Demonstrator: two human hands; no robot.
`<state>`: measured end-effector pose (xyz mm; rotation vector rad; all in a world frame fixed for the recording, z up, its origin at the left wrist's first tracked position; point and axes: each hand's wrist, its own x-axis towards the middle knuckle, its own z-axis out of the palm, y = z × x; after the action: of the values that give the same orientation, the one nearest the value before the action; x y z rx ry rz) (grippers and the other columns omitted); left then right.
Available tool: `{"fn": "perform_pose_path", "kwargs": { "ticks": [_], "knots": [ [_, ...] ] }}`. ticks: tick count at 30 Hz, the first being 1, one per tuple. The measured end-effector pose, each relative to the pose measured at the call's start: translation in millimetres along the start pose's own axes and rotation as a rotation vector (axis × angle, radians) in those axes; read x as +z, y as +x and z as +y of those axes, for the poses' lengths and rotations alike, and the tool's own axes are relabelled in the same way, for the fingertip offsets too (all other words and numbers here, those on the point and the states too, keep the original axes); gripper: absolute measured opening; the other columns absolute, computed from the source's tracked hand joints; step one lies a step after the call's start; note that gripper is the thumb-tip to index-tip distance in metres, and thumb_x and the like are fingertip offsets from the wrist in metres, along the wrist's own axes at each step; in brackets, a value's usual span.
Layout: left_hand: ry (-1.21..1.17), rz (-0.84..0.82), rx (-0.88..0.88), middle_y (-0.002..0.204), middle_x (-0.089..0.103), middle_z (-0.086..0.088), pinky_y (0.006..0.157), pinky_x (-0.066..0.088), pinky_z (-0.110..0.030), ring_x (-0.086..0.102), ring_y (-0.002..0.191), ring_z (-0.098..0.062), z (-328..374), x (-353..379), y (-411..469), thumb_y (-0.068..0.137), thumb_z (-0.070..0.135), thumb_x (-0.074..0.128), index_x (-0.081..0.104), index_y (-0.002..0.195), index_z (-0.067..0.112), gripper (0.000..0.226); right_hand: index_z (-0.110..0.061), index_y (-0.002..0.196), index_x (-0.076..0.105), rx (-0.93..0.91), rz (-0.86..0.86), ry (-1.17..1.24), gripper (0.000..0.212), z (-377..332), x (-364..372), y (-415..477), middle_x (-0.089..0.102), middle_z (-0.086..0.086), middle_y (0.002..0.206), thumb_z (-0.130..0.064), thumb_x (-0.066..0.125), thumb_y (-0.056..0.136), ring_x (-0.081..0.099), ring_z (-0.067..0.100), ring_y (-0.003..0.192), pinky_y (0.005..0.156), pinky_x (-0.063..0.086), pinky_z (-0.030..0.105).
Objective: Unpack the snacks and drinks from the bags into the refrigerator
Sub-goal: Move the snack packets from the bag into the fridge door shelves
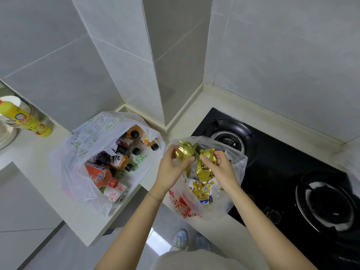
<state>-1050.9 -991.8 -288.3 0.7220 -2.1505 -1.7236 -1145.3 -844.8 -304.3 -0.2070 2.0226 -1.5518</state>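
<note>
Head view looks down on a translucent plastic bag with red print [184,208], its mouth open beneath both hands. The left hand [171,170] has its fingers [182,162] curled round a rounder gold foil snack packet [185,151], which is too crumpled to show a clear long axis. The right hand [222,170] pinches a longer gold foil snack packet [206,166], which runs roughly from 12 to 6 o'clock with its twisted end up at 12. The two packets touch. More gold-and-white packets [201,190] lie in the bag below them.

The bag sits on a pale stone surface [39,152] in a corner of grey tiled walls [272,55]. Its 3 o'clock side laps over the edge of a black glass gas hob [272,172].

At 9 o'clock, just beside the hands, a white plastic bag with green print [91,133] stands open, packed with capped drink bottles [118,160]. Farther out at 9 o'clock stands a yellow labelled bottle [25,121]. At 6 o'clock, pale shoes [180,240] show on the grey floor.
</note>
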Motion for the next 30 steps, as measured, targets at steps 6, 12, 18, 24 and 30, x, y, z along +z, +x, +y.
{"fn": "perform_pose_path", "kwargs": {
  "ticks": [6, 12, 18, 24, 30],
  "knots": [
    [-0.188, -0.048, -0.049, 0.098, 0.069, -0.002, 0.089, 0.054, -0.033, 0.067, 0.094, -0.015, 19.7, -7.2, -5.2, 0.079, 0.020, 0.080, 0.061, 0.104, 0.016, 0.032, -0.028, 0.103, 0.055, 0.008, 0.050, 0.174, 0.019, -8.1, 4.4, -18.5, 0.068, 0.001, 0.105, -0.030, 0.067, 0.089, 0.068, 0.013, 0.093, 0.082, 0.057, 0.036],
    [-0.235, -0.070, 0.011, 0.106, 0.070, -0.004, 0.099, 0.049, -0.041, 0.063, 0.107, -0.021, 47.2, -23.2, -19.9, 0.076, 0.032, 0.079, 0.065, 0.107, 0.009, 0.041, -0.022, 0.111, 0.057, -0.035, 0.087, 0.323, 0.022, -26.6, 0.6, -38.6, 0.067, 0.004, 0.110, -0.029, 0.063, 0.091, 0.070, 0.014, 0.091, 0.068, 0.059, 0.028],
    [-0.286, 0.018, 0.046, 0.101, 0.072, -0.003, 0.086, 0.053, -0.027, 0.067, 0.098, -0.016, 74.8, -26.5, -54.4, 0.082, 0.021, 0.072, 0.066, 0.108, 0.006, 0.030, -0.014, 0.131, 0.051, -0.075, -0.012, 0.356, 0.053, -42.8, -11.7, -54.6, 0.066, 0.008, 0.118, -0.039, 0.064, 0.086, 0.070, 0.021, 0.099, 0.069, 0.059, 0.028],
    [-0.458, 0.252, -0.020, 0.103, 0.072, -0.009, 0.079, 0.057, -0.033, 0.069, 0.100, -0.024, 64.2, -7.2, -127.8, 0.092, 0.017, 0.062, 0.065, 0.110, 0.010, 0.019, -0.011, 0.125, 0.051, -0.082, -0.216, 0.314, 0.045, -47.6, -20.0, -93.5, 0.067, 0.007, 0.114, -0.027, 0.068, 0.087, 0.071, 0.021, 0.093, 0.064, 0.058, 0.028],
    [-0.617, 0.474, -0.060, 0.090, 0.070, -0.005, 0.071, 0.055, -0.026, 0.068, 0.084, -0.016, 58.3, 12.6, -238.9, 0.093, 0.022, 0.061, 0.059, 0.115, 0.004, 0.029, -0.009, 0.123, 0.051, -0.092, -0.502, 0.189, 0.041, -38.2, -18.6, -156.7, 0.069, 0.008, 0.109, -0.022, 0.068, 0.088, 0.072, 0.017, 0.087, 0.073, 0.061, 0.042]
  ]
}}
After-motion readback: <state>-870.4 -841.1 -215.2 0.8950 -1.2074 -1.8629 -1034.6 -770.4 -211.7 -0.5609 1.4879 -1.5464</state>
